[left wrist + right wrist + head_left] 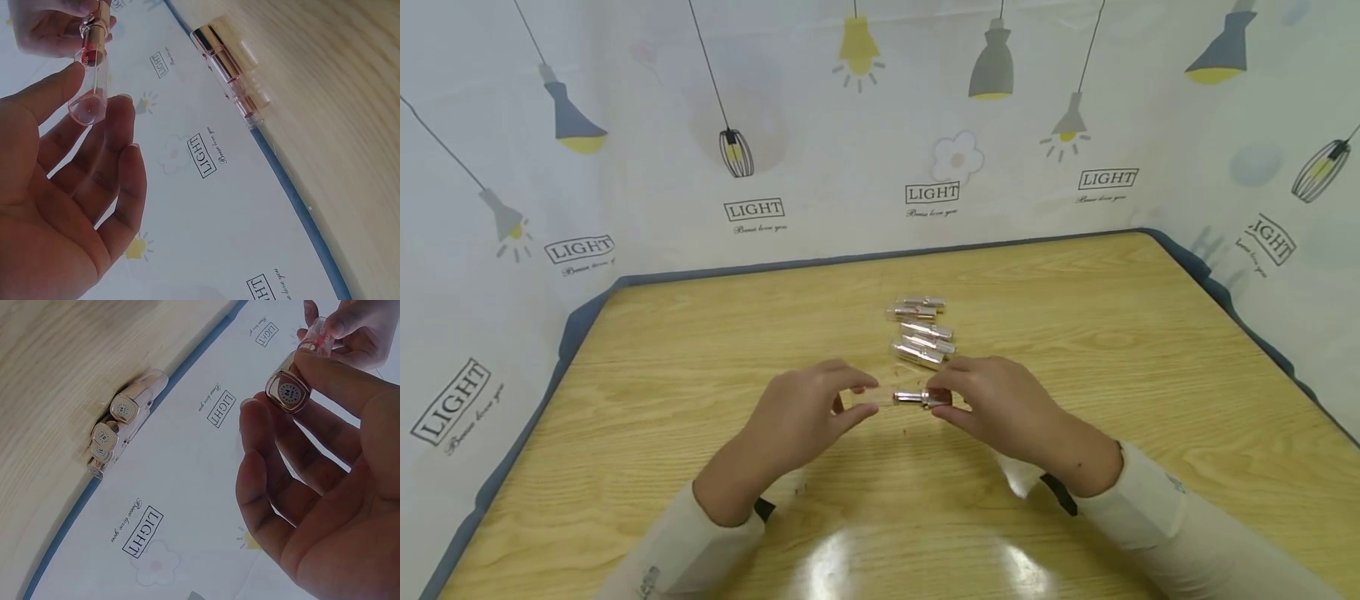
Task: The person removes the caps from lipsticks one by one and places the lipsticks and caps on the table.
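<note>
In the head view, my left hand (805, 412) pinches a clear cap (874, 397) between thumb and fingers. Facing it, my right hand (1003, 408) grips the shiny rose-gold base of a lipstick (913, 397), which lies sideways in line with the cap. Seen from the left wrist, the cap's open end meets the lipstick's metal tube, and some red shows there. The right wrist view looks onto the lipstick's base end (289, 394), with a round label on it, held by thumb and fingers. Both hands are over the table, close together.
Beyond the hands, several capped lipsticks (917, 354) lie in a column on the wooden table (700, 333). A white cloth printed with lamps (820, 150) hangs round the table's back and sides. Small reddish specks dot the tabletop near the hands.
</note>
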`<state>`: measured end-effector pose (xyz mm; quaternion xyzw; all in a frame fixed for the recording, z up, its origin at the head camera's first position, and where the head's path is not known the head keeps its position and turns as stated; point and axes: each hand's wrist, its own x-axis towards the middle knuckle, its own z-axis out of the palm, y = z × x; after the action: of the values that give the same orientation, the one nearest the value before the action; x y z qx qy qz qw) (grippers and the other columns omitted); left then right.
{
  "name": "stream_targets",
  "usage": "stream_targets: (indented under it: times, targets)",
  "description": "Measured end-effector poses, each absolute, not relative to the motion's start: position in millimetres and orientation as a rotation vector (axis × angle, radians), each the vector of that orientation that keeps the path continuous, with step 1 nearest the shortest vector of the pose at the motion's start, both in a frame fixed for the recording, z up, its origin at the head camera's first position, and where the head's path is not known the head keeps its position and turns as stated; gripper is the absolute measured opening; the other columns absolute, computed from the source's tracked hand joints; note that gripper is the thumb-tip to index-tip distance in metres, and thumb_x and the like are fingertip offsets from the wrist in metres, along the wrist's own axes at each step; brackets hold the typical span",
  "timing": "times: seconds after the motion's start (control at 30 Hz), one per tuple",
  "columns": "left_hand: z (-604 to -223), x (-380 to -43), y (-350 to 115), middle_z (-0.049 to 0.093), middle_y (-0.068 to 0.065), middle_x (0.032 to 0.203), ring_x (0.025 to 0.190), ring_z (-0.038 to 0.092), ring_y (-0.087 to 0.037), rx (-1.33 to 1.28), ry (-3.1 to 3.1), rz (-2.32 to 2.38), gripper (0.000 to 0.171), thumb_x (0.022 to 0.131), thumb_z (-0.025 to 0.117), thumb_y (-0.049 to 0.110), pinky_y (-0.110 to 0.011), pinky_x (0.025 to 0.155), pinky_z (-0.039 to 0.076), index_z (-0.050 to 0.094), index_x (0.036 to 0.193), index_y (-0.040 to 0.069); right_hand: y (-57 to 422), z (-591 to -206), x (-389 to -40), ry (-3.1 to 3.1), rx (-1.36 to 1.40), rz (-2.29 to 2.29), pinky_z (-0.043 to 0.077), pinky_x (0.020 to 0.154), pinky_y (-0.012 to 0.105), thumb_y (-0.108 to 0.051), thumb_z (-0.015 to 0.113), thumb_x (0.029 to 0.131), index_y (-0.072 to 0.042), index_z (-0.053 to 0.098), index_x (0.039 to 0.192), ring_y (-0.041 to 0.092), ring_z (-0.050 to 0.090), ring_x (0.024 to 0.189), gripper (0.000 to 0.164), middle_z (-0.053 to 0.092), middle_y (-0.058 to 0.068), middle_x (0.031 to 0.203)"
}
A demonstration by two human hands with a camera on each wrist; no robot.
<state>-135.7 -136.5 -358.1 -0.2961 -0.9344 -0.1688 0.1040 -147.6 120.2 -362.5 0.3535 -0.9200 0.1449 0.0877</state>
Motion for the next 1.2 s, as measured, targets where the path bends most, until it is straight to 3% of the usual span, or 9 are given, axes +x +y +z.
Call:
stream_targets:
  times: [0.2, 0.3, 0.6, 0.73, 0.97, 1.1, 1.2]
  targets:
    - [-357, -138, -139, 0.075, 0.004, 0.109, 0.071, 0.068, -0.005, -0.825, -2.827, -0.541, 0.027, 0.089, 0.077, 0.030, -0.017, 0.057, 0.048, 0.075, 0.113, 0.018, 122, -362, -150, -2.760, 1.030, 0.436, 0.049, 0.061, 0.022, -0.024, 0.080, 0.086, -0.019, 0.072, 0.092, 0.005, 0.061, 0.070, 0.011, 0.068, -0.007, 0.088]
    - [-357, -140, -138, 0.076, 0.004, 0.105, 0.077, 0.071, -0.009, -0.796, -2.851, -0.567, 0.026, 0.089, 0.077, 0.028, -0.021, 0.060, 0.052, 0.074, 0.112, 0.018, 124, -362, -152, -2.772, 1.012, 0.428, 0.049, 0.060, 0.023, -0.024, 0.080, 0.086, -0.020, 0.071, 0.090, 0.006, 0.059, 0.068, 0.011, 0.066, -0.007, 0.086]
    - [-357, -143, -137, 0.069, 0.002, 0.101, 0.094, 0.062, -0.015, -0.730, -2.880, -0.772, 0.025, 0.087, 0.078, 0.022, -0.033, 0.078, 0.053, 0.070, 0.110, 0.018, 128, -365, -158, -2.794, 0.990, 0.449, 0.047, 0.059, 0.023, -0.024, 0.080, 0.087, -0.020, 0.069, 0.089, 0.004, 0.055, 0.068, 0.012, 0.065, -0.008, 0.085]
    - [-358, -146, -136, 0.070, 0.001, 0.104, 0.094, 0.064, -0.015, -0.770, -2.881, -0.878, 0.026, 0.088, 0.078, 0.020, -0.034, 0.079, 0.055, 0.069, 0.112, 0.016, 129, -369, -162, -2.814, 0.979, 0.455, 0.046, 0.059, 0.023, -0.024, 0.079, 0.087, -0.020, 0.068, 0.089, 0.004, 0.054, 0.068, 0.012, 0.064, -0.008, 0.085]
    - [-359, -153, -134, 0.071, 0.004, 0.112, 0.094, 0.065, -0.014, -0.841, -2.926, -0.882, 0.038, 0.091, 0.072, 0.016, -0.033, 0.079, 0.055, 0.066, 0.129, 0.021, 133, -375, -169, -2.840, 0.964, 0.467, 0.042, 0.057, 0.022, -0.023, 0.079, 0.087, -0.023, 0.066, 0.086, 0.005, 0.048, 0.066, 0.014, 0.063, -0.007, 0.086]
    - [-362, -159, -133, 0.071, 0.000, 0.118, 0.095, 0.067, -0.019, -0.878, -2.944, -0.857, 0.031, 0.092, 0.069, 0.014, -0.035, 0.081, 0.056, 0.069, 0.123, 0.018, 136, -375, -171, -2.860, 0.940, 0.453, 0.041, 0.056, 0.022, -0.023, 0.079, 0.088, -0.023, 0.067, 0.087, 0.005, 0.049, 0.066, 0.012, 0.063, -0.007, 0.087]
    - [-364, -164, -132, 0.072, 0.000, 0.112, 0.095, 0.069, -0.020, -0.864, -2.970, -0.835, 0.026, 0.092, 0.070, 0.014, -0.034, 0.081, 0.056, 0.067, 0.118, 0.014, 138, -373, -172, -2.863, 0.929, 0.442, 0.043, 0.057, 0.021, -0.023, 0.079, 0.088, -0.022, 0.070, 0.091, 0.003, 0.050, 0.067, 0.009, 0.064, -0.007, 0.087]
